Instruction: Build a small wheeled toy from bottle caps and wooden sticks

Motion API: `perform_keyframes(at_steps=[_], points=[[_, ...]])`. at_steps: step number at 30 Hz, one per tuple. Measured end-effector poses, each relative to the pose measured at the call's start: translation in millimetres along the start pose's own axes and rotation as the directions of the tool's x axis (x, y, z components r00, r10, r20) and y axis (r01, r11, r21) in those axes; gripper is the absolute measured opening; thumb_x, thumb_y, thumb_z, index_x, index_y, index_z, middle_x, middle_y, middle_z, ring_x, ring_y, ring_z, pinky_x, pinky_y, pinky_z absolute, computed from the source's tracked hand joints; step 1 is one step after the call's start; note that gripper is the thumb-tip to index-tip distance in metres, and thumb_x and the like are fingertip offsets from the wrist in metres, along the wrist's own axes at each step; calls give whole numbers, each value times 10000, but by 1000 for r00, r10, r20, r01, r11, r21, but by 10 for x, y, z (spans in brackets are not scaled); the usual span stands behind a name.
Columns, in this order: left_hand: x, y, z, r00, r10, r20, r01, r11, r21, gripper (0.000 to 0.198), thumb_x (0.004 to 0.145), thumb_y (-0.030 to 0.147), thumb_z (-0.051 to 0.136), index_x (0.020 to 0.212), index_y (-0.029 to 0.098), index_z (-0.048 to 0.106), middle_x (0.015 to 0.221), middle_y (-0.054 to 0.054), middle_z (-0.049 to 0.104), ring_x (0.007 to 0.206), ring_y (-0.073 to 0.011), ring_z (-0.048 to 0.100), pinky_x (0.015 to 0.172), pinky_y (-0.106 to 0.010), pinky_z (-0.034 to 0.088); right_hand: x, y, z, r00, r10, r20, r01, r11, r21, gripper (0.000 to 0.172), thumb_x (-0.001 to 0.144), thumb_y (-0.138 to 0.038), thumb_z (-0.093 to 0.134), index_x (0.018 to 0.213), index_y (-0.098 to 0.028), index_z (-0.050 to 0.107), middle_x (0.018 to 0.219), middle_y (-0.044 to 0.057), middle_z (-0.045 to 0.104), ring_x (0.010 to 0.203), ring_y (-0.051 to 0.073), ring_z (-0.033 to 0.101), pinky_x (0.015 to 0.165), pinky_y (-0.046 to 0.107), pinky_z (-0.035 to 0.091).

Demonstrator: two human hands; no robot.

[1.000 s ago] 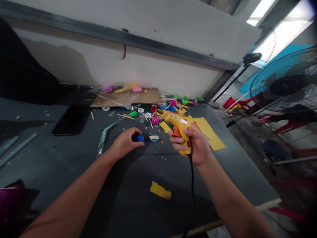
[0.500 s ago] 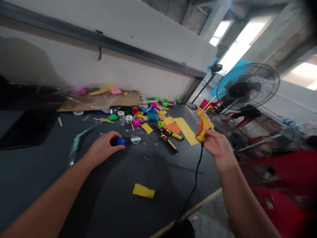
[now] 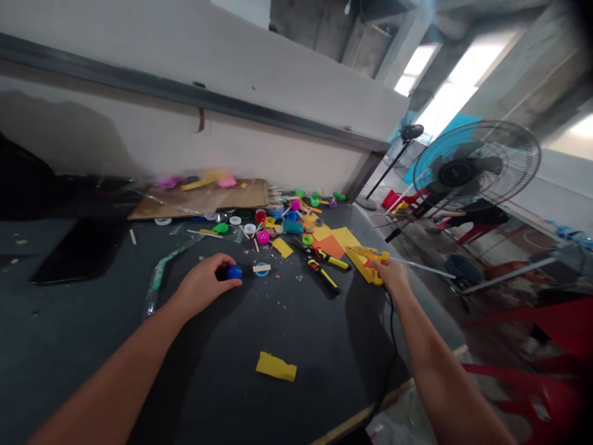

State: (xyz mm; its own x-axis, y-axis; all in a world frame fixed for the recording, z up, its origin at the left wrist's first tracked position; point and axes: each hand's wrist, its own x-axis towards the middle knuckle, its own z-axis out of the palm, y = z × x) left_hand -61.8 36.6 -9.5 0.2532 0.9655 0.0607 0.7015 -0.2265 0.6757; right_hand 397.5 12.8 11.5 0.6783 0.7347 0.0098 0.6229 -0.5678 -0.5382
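Note:
My left hand (image 3: 204, 283) rests on the dark table (image 3: 213, 383), fingers closed round a blue bottle cap (image 3: 234, 271) joined to a wooden stick (image 3: 260, 268) and a light blue ring. My right hand (image 3: 391, 275) reaches out to the table's right side and grips a yellow glue gun (image 3: 370, 259), lying low over the yellow paper (image 3: 345, 238). Its black cord (image 3: 393, 334) trails back along my forearm.
Coloured caps, sticks and paper scraps (image 3: 287, 216) litter the far middle of the table. Two yellow-black cutters (image 3: 324, 272) lie between my hands. A yellow scrap (image 3: 277, 366) lies near the front. A black phone (image 3: 78, 250) sits left, cardboard (image 3: 204, 198) behind, a standing fan (image 3: 477, 164) right.
My right hand has carried the glue gun from in front of me out to the right and down onto the table by the yellow paper. My left hand stays on the blue cap.

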Motion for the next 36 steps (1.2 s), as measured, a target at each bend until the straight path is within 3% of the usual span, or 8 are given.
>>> perform_keyframes(at_steps=[4,6,7,9,12,14,23,36], points=[[2,17,-1,1000,7,-4,-7,1000,-3,354,671,425,692,945,232,575,950,-32,666,872,-230,610,743,-333,449,-96,-229,-181,997,73,-31,-80,910,-406,340,673,-463,698,689,-124,676,806,200,680,903,358,637,716,418,471],[1,27,-2,1000,9,-1,-9,1000,-4,348,667,416,697,937,231,578,945,-29,666,864,-225,610,732,-327,448,-339,-510,-117,986,-156,-58,118,902,-416,367,769,-468,613,833,-116,695,878,206,678,917,338,630,736,420,466],[0,32,-2,1000,17,-2,-17,1000,-2,344,668,411,698,936,231,578,944,-27,666,862,-222,609,731,-325,447,-500,-679,-31,938,-340,-68,303,899,-315,329,817,-430,573,918,-138,687,891,167,682,905,294,631,750,390,466],[-2,37,1,999,39,-14,-39,999,7,333,672,396,700,932,230,579,931,-23,663,849,-216,605,730,-322,445,-847,-1030,230,738,-674,43,673,739,29,263,870,-358,533,1023,-186,660,933,96,683,857,202,630,754,313,471],[-5,27,14,998,64,-24,-63,998,20,320,674,374,704,928,225,577,921,-21,654,842,-211,596,737,-324,442,-1247,-1456,680,390,-896,213,836,441,326,153,839,-266,615,966,-213,681,909,43,673,854,159,609,777,272,458],[-6,12,25,996,81,-23,-80,996,28,326,678,369,706,938,221,576,935,-26,645,861,-215,586,753,-331,438,-1357,-1616,906,311,-915,256,866,384,320,110,821,-248,647,910,-210,699,883,42,666,881,168,592,811,288,442],[-11,1,38,991,133,-23,-131,989,65,303,704,357,710,944,224,580,971,-28,624,914,-223,562,786,-342,427,-1291,-1661,1113,304,-905,299,909,369,192,64,764,-232,684,818,-201,700,837,45,668,870,188,569,795,302,417],[-19,24,75,961,271,-50,-262,956,133,292,742,358,704,971,208,601,945,-42,620,946,-226,543,837,-353,427,-1455,-1606,1212,241,-964,109,863,264,431,83,753,-178,621,818,-194,670,775,20,673,749,162,554,744,285,414]])
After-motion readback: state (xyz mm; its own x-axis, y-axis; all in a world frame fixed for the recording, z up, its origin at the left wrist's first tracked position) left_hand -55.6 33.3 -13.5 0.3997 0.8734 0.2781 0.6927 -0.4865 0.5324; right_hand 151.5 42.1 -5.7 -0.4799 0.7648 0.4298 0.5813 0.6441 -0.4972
